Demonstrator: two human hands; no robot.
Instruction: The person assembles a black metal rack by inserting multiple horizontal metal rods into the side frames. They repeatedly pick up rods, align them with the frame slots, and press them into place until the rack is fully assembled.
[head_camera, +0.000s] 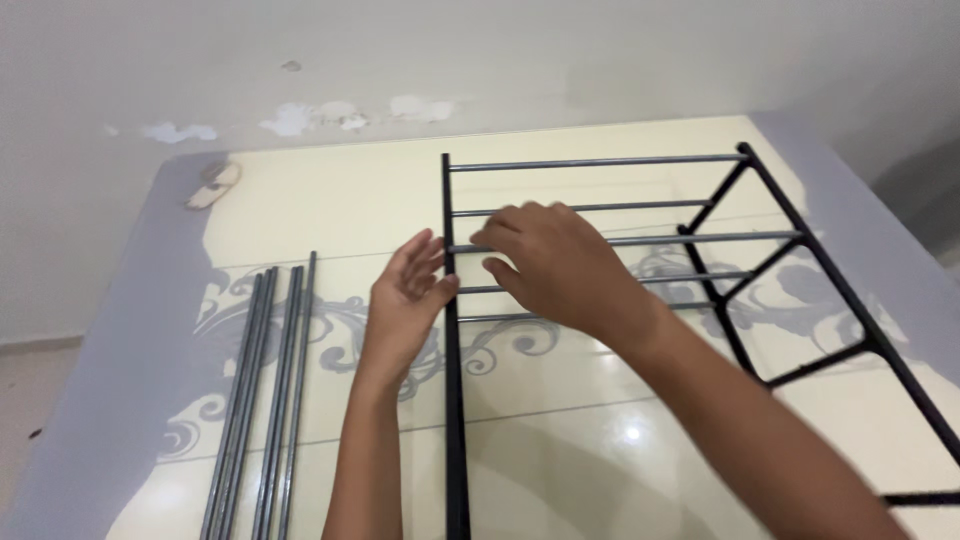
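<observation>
A black metal rack frame (455, 400) lies flat on a cream floor, with several grey cross rods (600, 162) running between its left side bar and a black right side panel (840, 290). My left hand (405, 295) rests open against the left side bar, palm toward it, fingers apart. My right hand (555, 265) reaches over the cross rods near that bar, fingers curled onto a grey rod (700, 238) in the middle of the frame.
A bundle of several loose grey rods (265, 400) lies on the floor to the left of the frame. The floor has a grey swirl pattern (330, 320) and a grey border. A white wall (480, 50) with chipped paint stands behind.
</observation>
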